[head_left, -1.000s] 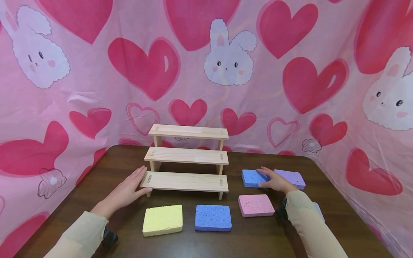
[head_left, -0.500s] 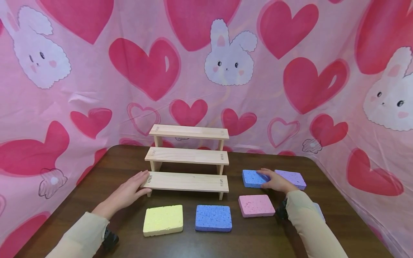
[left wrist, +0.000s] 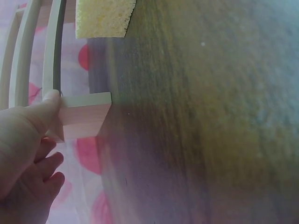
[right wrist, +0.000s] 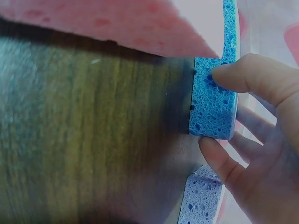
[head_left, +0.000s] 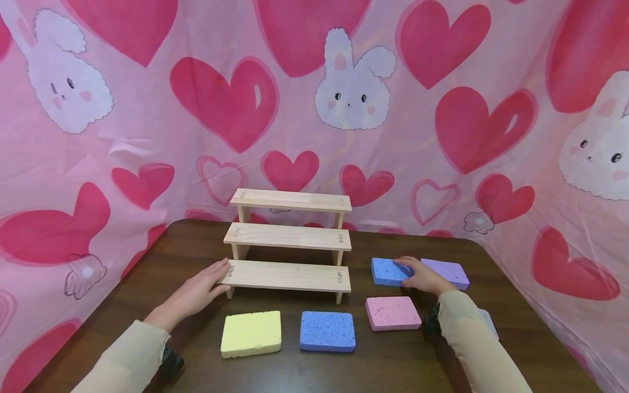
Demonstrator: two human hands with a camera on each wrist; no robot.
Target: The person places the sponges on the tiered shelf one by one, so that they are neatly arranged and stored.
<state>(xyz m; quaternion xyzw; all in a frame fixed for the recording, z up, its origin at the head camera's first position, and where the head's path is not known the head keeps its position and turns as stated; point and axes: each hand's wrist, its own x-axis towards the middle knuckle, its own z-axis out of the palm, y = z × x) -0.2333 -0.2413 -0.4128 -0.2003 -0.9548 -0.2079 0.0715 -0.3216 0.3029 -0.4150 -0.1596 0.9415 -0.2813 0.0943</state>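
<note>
At the left end of a three-tier wooden stand (head_left: 290, 275), my left hand (head_left: 196, 289) holds the lowest shelf. In the left wrist view the thumb (left wrist: 49, 103) lies on the shelf's front edge, with the other fingers bent beside the end. On the right, my right hand (head_left: 422, 275) grips the right part of a blue sponge (head_left: 387, 271) that lies flat on the table. Its thumb (right wrist: 233, 77) presses the sponge's near side, and the fingers reaching behind it are partly hidden. All three shelves are bare.
A purple sponge (head_left: 447, 273) lies right of the gripped one. Nearer are a pink sponge (head_left: 393, 313), a second blue sponge (head_left: 327, 331) and a yellow sponge (head_left: 251, 333). The right forearm partly covers another pale bluish piece (head_left: 489, 323). A patterned pink cloth (head_left: 295, 125) hangs around the dark table (head_left: 265, 374).
The scene has shifted slightly to the right in the head view. Both hands keep their places on the stand and the blue sponge.
</note>
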